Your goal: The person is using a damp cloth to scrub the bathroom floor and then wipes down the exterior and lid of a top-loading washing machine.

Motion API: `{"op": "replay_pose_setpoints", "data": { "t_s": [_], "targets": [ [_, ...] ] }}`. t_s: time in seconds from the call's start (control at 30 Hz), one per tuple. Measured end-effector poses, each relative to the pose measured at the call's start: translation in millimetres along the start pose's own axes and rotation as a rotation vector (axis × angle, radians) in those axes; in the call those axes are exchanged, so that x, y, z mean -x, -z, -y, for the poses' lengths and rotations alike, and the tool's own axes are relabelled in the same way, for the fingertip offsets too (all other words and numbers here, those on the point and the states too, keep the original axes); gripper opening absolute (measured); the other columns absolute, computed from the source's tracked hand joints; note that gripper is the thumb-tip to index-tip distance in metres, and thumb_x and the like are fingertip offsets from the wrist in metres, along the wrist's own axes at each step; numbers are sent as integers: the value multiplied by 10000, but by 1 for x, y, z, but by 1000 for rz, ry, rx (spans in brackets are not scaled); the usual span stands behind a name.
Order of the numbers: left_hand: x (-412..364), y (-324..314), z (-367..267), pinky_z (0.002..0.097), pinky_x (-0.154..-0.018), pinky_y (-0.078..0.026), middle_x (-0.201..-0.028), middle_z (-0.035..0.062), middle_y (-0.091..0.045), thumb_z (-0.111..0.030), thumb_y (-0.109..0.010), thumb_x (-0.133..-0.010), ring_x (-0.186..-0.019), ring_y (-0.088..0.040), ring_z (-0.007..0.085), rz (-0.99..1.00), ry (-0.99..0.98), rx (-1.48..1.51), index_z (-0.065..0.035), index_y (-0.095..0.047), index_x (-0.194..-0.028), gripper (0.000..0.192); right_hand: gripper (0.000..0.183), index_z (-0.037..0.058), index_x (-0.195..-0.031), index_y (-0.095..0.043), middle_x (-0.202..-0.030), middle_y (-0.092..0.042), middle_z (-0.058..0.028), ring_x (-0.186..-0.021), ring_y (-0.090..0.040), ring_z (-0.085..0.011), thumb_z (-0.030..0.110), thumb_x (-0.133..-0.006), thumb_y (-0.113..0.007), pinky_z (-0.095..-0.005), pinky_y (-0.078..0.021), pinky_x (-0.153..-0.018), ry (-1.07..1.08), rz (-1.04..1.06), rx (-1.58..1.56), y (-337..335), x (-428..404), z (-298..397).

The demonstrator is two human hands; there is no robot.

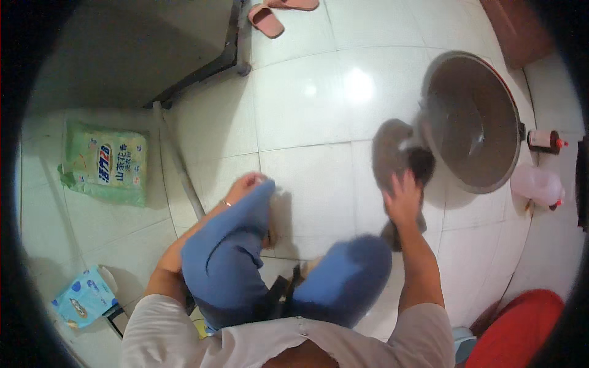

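Note:
My right hand [405,200] lies with its fingers spread over a dark brown, soft-looking item [389,145] on the tiled floor. Blur hides whether that item is cloth or footwear, and whether the fingers grip it. Beside my left knee is my left hand [248,184], its fingers bent at the raised tip of the blue trouser leg [225,230]. Part of that hand is hidden, so I cannot tell whether it pinches the fabric. A large grey-brown tub [474,124] stands just beyond the brown item, to the right.
A bottle with a red cap [545,140] and a pink bottle [536,184] are right of the tub. On the left are a green plastic bag [106,161] bearing writing, a pole [179,161] and a blue packet [85,299]. Pink slippers [267,20] lie ahead; a red object [520,331] is lower right.

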State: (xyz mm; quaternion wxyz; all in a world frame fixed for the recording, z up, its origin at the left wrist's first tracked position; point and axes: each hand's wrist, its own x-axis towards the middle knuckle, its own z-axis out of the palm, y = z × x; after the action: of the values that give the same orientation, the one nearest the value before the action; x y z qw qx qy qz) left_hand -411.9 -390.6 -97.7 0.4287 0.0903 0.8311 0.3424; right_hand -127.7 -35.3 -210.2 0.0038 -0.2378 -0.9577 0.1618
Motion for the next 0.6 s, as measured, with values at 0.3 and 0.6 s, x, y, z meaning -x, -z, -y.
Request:
{"op": "replay_pose_setpoints", "data": {
  "t_s": [0.3,0.6],
  "targets": [
    [22,17,22,244,-665,-512,-905,38,-632,-119,-514,-920,-736,-607,112,-71,211,429,-32,-499,-1204,297,561,92,-1318,-442,-1456,-262,-212,-1369,-206,-338,368,-849,-580,-565,-144,-1085,23,33,99,-6,-70,37],
    [27,1,76,255,-637,-508,-792,33,-614,-69,-509,-870,-676,-593,118,-27,-84,404,-27,-596,-1026,184,551,124,-1311,-462,-1423,-326,-188,-1351,-252,-319,329,-821,-607,-550,-150,-1093,429,-6,-49,-40,-184,186]
  ]
}}
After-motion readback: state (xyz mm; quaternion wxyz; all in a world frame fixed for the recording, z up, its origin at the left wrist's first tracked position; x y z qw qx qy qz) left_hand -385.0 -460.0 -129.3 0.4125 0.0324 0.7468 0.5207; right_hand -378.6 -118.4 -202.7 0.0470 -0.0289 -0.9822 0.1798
